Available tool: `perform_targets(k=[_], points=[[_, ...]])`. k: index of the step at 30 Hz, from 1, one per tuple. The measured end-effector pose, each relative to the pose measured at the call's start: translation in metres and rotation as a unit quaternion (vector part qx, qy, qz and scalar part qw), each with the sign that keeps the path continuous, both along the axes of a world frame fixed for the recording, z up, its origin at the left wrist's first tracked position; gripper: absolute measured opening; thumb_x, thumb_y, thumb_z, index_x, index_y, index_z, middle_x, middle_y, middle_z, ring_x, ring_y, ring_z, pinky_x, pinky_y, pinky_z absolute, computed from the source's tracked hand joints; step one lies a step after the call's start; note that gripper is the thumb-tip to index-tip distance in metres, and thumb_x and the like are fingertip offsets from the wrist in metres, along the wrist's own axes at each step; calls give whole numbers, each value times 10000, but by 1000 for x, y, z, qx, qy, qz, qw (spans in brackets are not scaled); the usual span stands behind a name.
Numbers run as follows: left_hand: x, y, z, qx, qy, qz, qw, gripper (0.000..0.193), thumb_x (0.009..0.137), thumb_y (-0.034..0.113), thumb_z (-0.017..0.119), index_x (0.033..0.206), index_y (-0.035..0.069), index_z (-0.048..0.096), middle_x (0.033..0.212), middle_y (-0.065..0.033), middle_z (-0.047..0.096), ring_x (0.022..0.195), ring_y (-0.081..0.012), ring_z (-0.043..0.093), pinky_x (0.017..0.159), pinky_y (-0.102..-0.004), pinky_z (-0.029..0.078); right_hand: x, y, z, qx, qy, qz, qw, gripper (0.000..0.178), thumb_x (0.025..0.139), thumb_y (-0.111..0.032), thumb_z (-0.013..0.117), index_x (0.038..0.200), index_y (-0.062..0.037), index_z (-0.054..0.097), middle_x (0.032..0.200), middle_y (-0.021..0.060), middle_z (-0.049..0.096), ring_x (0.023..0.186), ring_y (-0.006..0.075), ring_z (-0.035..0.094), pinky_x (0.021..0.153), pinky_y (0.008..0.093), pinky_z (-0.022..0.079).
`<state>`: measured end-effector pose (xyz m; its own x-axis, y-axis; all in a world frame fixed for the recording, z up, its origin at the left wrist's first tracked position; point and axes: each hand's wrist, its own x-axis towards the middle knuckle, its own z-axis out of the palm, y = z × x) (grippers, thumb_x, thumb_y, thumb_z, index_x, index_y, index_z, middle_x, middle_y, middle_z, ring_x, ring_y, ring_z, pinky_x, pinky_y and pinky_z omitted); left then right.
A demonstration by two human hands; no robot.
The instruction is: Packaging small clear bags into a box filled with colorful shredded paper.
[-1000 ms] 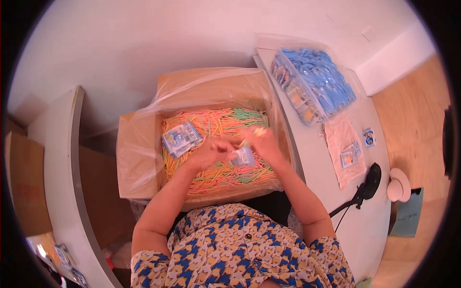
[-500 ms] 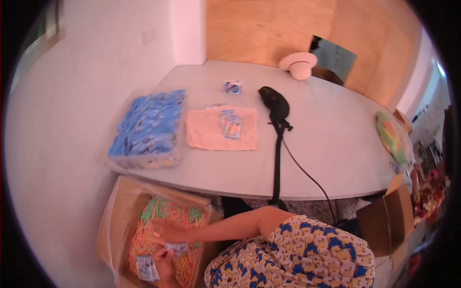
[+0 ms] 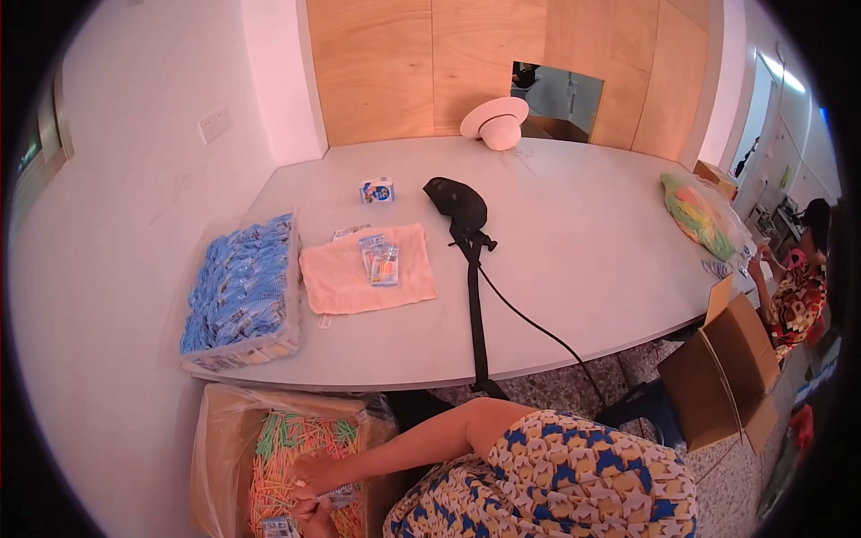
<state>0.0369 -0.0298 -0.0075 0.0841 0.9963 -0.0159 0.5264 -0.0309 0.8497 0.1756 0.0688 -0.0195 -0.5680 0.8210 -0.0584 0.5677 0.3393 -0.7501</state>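
Note:
An open cardboard box (image 3: 215, 421) lined with clear plastic stands below the table at the left, filled with short thin sticks (image 3: 296, 430) in pink, orange and green. My right hand (image 3: 314, 471) reaches across into it from the right, fingers closed; what they pinch is too small to make out. Just below, my left hand (image 3: 314, 513) is closed at a small printed packet (image 3: 342, 495) that shows between the two hands. Another blue-and-white packet (image 3: 280, 527) lies on the sticks beside my left hand, partly cut off by the lower edge.
A clear bin of blue packets (image 3: 238, 287) stands on the table (image 3: 574, 260). Nearby are a pink cloth (image 3: 332, 287) with packets (image 3: 384, 264), a small box (image 3: 377, 190), a black strapped object (image 3: 457, 204) with a cable, and a hat (image 3: 498, 125). Another person (image 3: 798, 296) is beyond an open carton (image 3: 717, 377).
The view has shifted, so the table and its things sit further left and lower. My hands remain close together over the sticks, with the packet still between them.

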Motion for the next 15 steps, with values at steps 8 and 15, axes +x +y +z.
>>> perform_targets(k=[8, 15], points=[[-1, 8, -12, 86, 143, -73, 983, 209, 910, 192, 525, 953, -1, 591, 951, -104, 574, 921, -237, 538, 832, -383, 433, 40, 14, 16, 36, 280, 276, 919, 736, 728, -163, 685, 1381, -71, 359, 1225, 165, 518, 1099, 349, 528, 930, 402, 409], [-44, 22, -80, 262, 769, -185, 552, 343, 942, 209, 415, 1189, -8, 513, 1201, -106, 532, 1136, -249, 469, 1010, -437, 320, 39, 14, 31, 324, 291, 305, 847, 963, 578, -228, 739, 1380, 37, 277, 1401, 224, 292, 1249, 370, 384, 1024, 377, 347]])
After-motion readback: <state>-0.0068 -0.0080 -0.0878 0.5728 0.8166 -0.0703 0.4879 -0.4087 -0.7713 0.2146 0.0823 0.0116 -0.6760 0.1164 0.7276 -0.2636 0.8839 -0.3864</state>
